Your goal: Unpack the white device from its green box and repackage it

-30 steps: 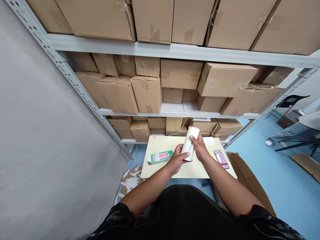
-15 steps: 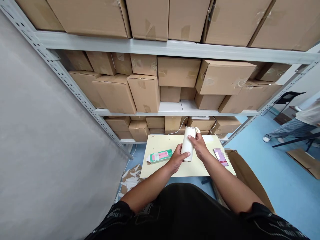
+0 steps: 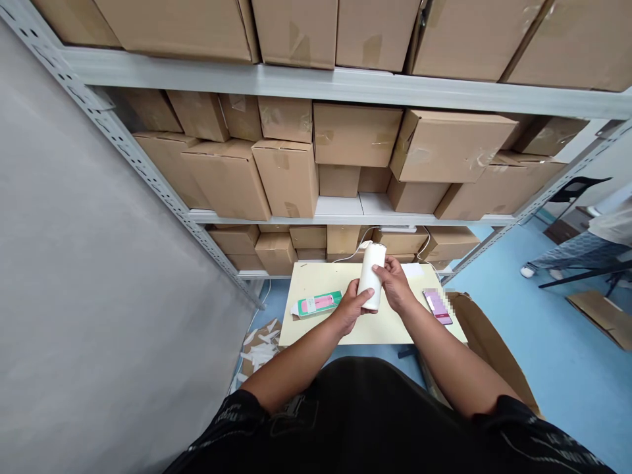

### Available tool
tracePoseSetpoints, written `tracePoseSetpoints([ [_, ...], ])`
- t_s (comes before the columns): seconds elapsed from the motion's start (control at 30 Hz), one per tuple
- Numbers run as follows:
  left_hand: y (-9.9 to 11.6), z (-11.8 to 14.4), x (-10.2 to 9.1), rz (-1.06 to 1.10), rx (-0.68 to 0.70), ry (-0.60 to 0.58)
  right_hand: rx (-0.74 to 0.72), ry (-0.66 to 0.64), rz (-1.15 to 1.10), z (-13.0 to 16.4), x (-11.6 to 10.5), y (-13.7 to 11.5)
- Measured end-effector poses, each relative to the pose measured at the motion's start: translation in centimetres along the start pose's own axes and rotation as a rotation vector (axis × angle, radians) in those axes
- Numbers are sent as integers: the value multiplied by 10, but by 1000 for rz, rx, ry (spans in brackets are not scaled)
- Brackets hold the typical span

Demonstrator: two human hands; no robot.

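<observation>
Both my hands are on a white cylinder (image 3: 370, 276), held above the middle of the pale yellow table (image 3: 316, 280) with its length running near to far and its far end tilted slightly up. My left hand (image 3: 351, 308) grips the near end, thumb across the body, fingers curled beneath it. My right hand (image 3: 394, 284) wraps the right side of the cylinder about midway along, fingers closed on it. The cylinder does not touch the tabletop. On the table to the left of my left hand lies a green and pink carton (image 3: 316, 305), flat, apart from my fingers. To the right, near my right wrist, lies a phone (image 3: 437, 306), screen up, at the table's right side. A white cable (image 3: 351, 251) runs from the far table edge toward the shelf. Beyond the table stands a metal shelving rack (image 3: 340, 82) stacked with cardboard boxes (image 3: 289, 174). White paper scraps (image 3: 257, 352) lie on the blue floor left of the table. At far right, another person's legs (image 3: 567, 260) are visible beside a chair (image 3: 575, 191).
</observation>
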State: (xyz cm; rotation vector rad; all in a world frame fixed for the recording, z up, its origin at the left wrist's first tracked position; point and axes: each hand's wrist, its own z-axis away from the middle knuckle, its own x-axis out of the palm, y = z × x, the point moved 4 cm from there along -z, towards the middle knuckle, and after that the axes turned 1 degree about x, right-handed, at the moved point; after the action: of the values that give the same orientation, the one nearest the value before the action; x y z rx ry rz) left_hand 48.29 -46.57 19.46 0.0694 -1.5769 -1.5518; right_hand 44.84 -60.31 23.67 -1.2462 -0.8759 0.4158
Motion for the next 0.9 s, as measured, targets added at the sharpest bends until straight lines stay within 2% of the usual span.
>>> tracePoseSetpoints([
  [0.1, 8, 2, 0, -12, 22, -2, -4, 13, -16, -4, -3, 3],
  [0.2, 10, 2, 2, 19, -11, -78, 133, -74, -76, -4, -4, 8],
  [0.3, 7, 0, 0, 65, -66, -99, 229, -132, -90, -3, -1, 8],
  [0.4, 1, -3, 0, 103, -116, -102, 174, -55, -19, -3, 1, 5],
  [0.53, 3, -4, -3, -5, -18, -54, 20, 41, 40, -5, 4, 3],
  [0.6, 6, -2, -3, -66, 14, -45, -7, 46, 53, -6, 3, 4],
  [0.67, 8, -1, -3, -71, 4, -64, 37, -9, 33, -6, 2, 6],
  [0.8, 5, -2, -5, 33, -81, -111, 233, -148, -56, -5, 1, 12],
  [0.9, -2, -4, -6, 127, -164, -171, 274, -97, -16, -5, 0, 16],
])
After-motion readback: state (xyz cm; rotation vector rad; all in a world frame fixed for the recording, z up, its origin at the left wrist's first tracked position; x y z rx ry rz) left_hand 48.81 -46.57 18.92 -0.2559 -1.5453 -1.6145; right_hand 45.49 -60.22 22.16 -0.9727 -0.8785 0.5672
